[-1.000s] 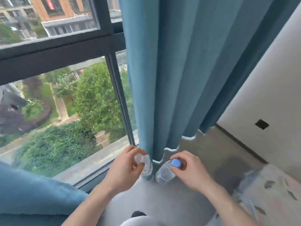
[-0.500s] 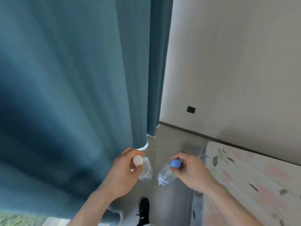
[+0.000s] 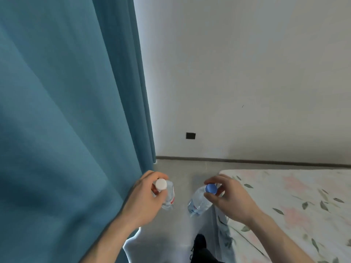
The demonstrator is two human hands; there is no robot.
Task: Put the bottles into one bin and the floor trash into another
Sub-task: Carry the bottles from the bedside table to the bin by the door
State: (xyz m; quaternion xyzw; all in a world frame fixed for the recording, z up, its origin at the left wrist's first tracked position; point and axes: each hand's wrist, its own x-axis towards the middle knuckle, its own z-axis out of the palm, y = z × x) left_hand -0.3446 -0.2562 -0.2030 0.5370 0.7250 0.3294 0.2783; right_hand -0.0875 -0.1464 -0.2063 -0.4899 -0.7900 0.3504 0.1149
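Left hand (image 3: 147, 196): grips white-capped bottle (image 3: 168, 194) near its neck, hanging at 7 o'clock beside the curtain (image 3: 66, 111).
Right hand (image 3: 228, 196): pinches blue-capped bottle (image 3: 199, 203) at the cap, at 5 o'clock, body tilted left.
Bottles: apart, above the floor (image 3: 182, 173).
Bed (image 3: 294, 205): right.

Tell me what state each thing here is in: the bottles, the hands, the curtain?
White-capped bottle: capped, held off the floor.
Blue-capped bottle: capped, hanging tilted from its neck.
Left hand: fingers curled round the white-capped bottle.
Right hand: fingers pinch the blue cap.
Curtain: drawn, hanging.
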